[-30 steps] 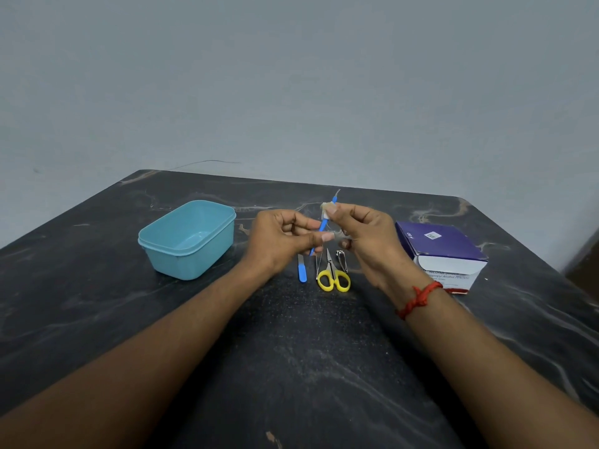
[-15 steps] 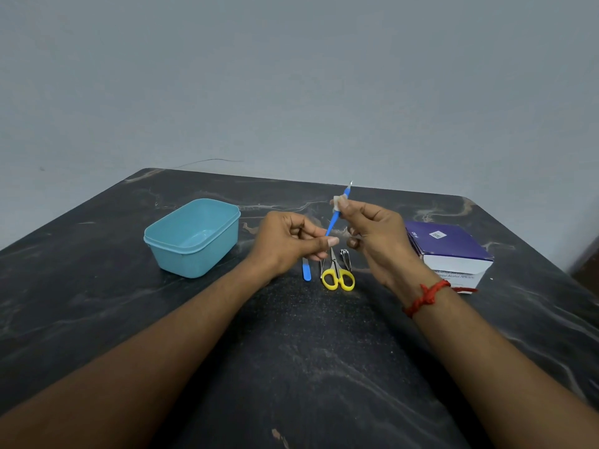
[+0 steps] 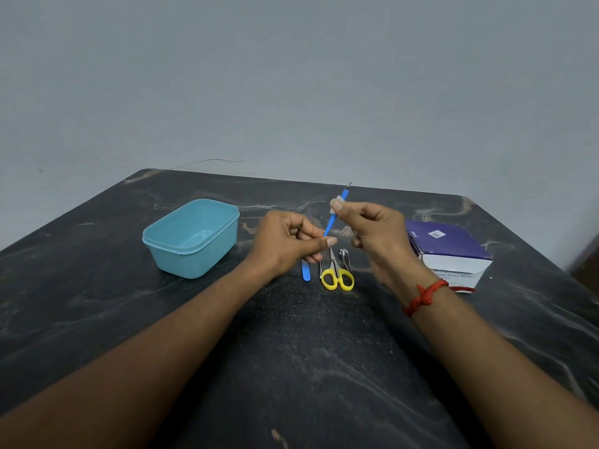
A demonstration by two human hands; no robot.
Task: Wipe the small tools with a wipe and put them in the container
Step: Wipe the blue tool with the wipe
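Observation:
My left hand [image 3: 285, 243] pinches the lower end of a thin blue-handled tool [image 3: 331, 221] that points up and away, its metal tip showing at the top. My right hand [image 3: 376, 234] pinches a small white wipe [image 3: 335, 202] around the upper part of that handle. Under my hands, on the dark table, lie a blue stick-like tool [image 3: 305, 273], yellow-handled scissors [image 3: 336, 276] and a metal nail clipper [image 3: 345, 258]. A light blue open container [image 3: 191, 238] stands to the left with nothing visible inside.
A purple and white box [image 3: 449, 251] sits at the right, close to my right wrist, which wears a red thread. The dark marbled table [image 3: 308, 351] ends at a plain grey wall behind.
My right hand with the wipe has slid up the blue handle toward its tip. The tool now stands a little more upright; my left hand keeps its grip on the lower end.

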